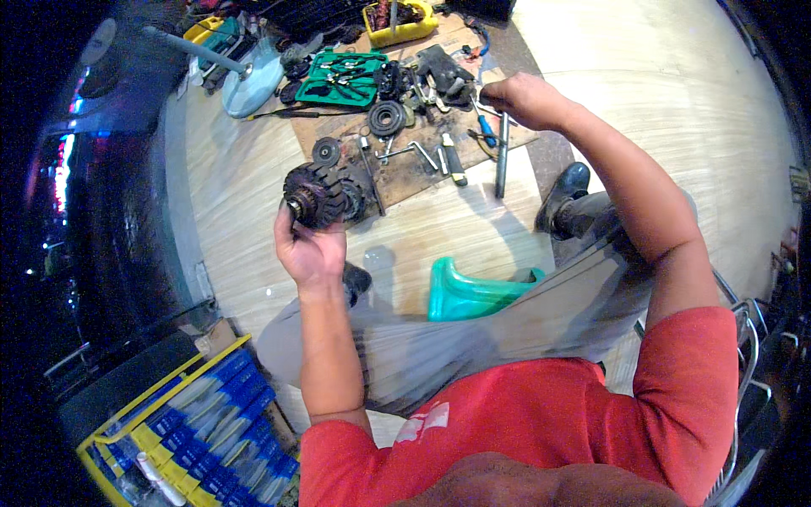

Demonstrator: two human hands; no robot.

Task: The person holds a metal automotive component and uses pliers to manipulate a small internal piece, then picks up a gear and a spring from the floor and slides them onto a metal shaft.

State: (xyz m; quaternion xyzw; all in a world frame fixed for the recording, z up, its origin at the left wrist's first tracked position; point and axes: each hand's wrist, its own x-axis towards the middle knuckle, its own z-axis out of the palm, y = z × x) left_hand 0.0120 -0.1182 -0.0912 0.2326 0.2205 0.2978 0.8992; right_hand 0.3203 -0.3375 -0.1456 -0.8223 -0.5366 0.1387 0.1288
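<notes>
My left hand [308, 249] holds a dark, greasy toothed gear assembly [312, 196] at the center left, fingers underneath and thumb at its side. My right hand [519, 101] is closed around the upper end of a long metal bar [502, 160] that points down toward the floor. Near the bar lie a blue-handled screwdriver [485, 128] and a yellow-black handled tool [453, 160] on a stained cardboard sheet [405, 186]. The sheet also holds a round pulley-like part [386, 118], a small disc [326, 151], hex keys [405, 150] and an open green tool case [321, 89].
A light blue round base with a post [252, 89] and a yellow tray [397, 25] stand behind. A green plastic stool [456, 291] is between my feet. A yellow rack with blue bins [211, 422] is at lower left, metal chair frames [748, 338] at right.
</notes>
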